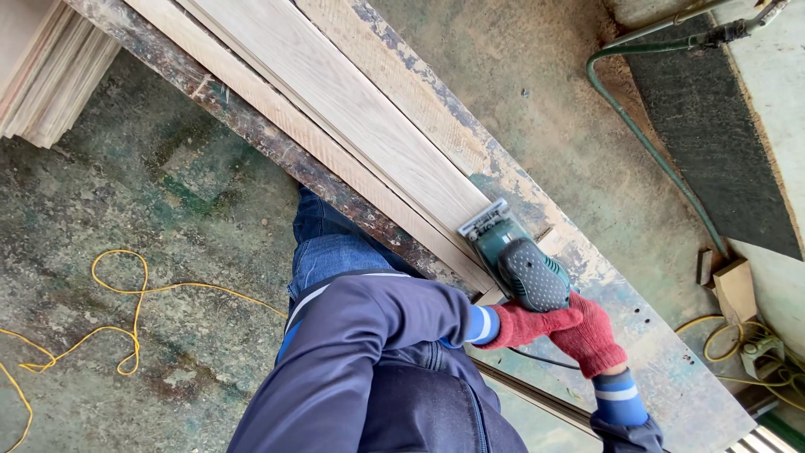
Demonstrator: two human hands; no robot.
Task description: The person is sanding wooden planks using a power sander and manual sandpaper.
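Note:
A green electric sander (521, 267) rests on the near end of a long pale wooden plank (352, 109), which lies on a worn, paint-stained workbench (637, 335). Both my hands wear red knit gloves. My left hand (524, 325) grips the rear of the sander from the left. Close beside it, my right hand (591, 337) closes on the same rear end from the right. My blue jacket sleeves and jeans fill the lower middle.
A yellow cable (126, 310) loops over the dusty concrete floor at left. Stacked boards (50, 71) sit top left. A green hose (646, 143), a dark mat (713, 126) and a small wood block (735, 287) lie to the right of the bench.

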